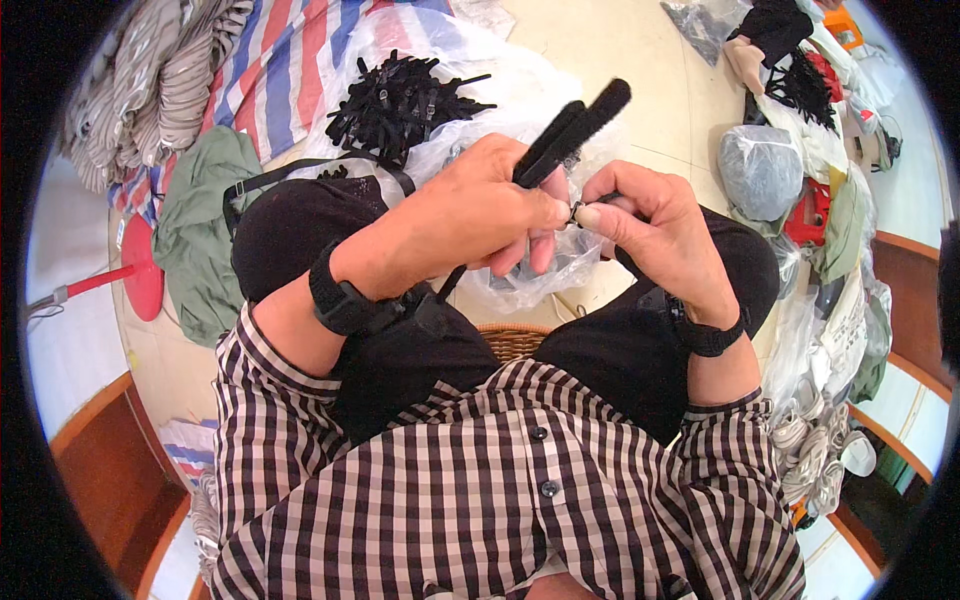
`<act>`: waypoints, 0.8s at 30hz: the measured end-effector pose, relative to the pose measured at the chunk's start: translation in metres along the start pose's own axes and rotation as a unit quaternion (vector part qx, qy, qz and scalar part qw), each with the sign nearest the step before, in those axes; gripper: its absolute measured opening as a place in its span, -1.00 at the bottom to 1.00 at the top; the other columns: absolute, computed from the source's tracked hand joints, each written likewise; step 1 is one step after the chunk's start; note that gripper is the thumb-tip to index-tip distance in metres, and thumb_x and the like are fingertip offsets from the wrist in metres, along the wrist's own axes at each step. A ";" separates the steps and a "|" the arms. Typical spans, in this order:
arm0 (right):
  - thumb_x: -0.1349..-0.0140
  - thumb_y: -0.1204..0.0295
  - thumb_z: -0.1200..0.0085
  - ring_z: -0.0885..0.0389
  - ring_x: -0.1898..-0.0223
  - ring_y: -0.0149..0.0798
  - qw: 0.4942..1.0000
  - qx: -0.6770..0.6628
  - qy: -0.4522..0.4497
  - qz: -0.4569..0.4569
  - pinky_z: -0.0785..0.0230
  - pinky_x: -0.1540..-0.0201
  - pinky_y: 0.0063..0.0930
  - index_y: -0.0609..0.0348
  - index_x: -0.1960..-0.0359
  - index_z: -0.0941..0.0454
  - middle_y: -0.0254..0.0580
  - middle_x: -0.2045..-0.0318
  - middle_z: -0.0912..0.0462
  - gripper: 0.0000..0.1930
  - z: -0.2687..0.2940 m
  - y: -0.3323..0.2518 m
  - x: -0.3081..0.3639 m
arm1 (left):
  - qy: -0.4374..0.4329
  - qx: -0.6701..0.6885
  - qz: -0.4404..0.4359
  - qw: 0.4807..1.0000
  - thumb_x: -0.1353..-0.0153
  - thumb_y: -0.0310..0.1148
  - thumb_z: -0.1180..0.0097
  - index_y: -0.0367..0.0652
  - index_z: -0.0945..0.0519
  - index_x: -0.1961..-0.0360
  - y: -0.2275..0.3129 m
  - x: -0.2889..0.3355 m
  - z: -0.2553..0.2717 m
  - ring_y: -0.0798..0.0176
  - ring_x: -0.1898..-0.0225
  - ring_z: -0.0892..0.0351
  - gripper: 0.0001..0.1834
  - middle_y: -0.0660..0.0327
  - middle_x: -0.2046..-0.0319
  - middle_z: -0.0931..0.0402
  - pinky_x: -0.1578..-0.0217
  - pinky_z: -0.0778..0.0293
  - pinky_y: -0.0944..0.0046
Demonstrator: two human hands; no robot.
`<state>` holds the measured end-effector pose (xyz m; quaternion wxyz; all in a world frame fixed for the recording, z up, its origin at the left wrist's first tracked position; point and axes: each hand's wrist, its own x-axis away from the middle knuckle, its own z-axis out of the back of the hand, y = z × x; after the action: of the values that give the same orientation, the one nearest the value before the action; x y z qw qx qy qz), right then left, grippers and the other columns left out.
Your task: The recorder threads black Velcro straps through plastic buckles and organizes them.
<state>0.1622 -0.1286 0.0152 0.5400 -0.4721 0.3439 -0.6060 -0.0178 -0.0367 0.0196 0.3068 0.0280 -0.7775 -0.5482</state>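
Two or more fuzzy black straps [578, 128] stick up from my left hand [465, 215], which is closed around them. Thumb and fingertips of my right hand [655, 225] are pinched together close to the left thumb. A small dark piece [575, 211] shows between the two thumbs; its kind is too small to tell. Both hands are held above my lap, over a clear plastic bag [510, 290]. In front of my left knee lies a heap of black straps [400, 105], some with small buckles, on the plastic.
A striped tarp [275, 75] and grey bundled cords [165, 75] lie at the far left. Green cloth [205, 230] is beside my left knee, near a round red base [143, 270]. Bagged goods [762, 170] and cloth line the right side. Wicker [512, 340] shows between my legs.
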 end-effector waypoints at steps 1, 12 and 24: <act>-0.09 0.46 -0.12 -0.13 0.69 -0.59 1.000 0.011 -0.007 -0.006 0.00 0.66 -0.61 0.21 0.48 -0.45 -0.45 0.80 -0.23 -0.88 0.001 -0.001 0.001 | -0.014 0.020 -0.005 1.000 -0.12 -0.42 0.01 -0.24 -0.45 0.45 -0.002 0.000 0.001 0.51 0.86 -0.21 -0.90 0.21 0.71 -0.45 0.87 -0.03 0.50; -0.09 0.43 -0.13 -0.14 0.71 -0.53 0.995 0.070 0.057 0.028 -0.01 0.66 -0.56 0.21 0.47 -0.44 -0.35 0.81 -0.23 -0.86 -0.005 0.001 0.003 | 0.017 -0.010 -0.050 0.999 -0.15 -0.43 0.06 -0.26 -0.45 0.41 0.001 0.000 -0.007 0.51 0.81 -0.28 -0.88 0.23 0.70 -0.46 0.82 -0.13 0.50; -0.17 0.33 -0.08 -0.13 0.65 -0.69 0.991 -0.111 -0.008 -0.074 0.04 0.62 -0.73 0.18 0.44 -0.51 -0.65 0.72 -0.27 -0.82 0.006 -0.007 -0.001 | -0.027 0.028 -0.058 0.998 -0.15 -0.32 0.00 -0.23 -0.47 0.42 0.000 -0.001 0.004 0.55 0.84 -0.23 -0.82 0.24 0.72 -0.44 0.85 -0.04 0.54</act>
<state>0.1655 -0.1262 0.0235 0.4402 -0.5582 0.3691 -0.5987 -0.0192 -0.0330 0.0186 0.2527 0.0671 -0.7976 -0.5436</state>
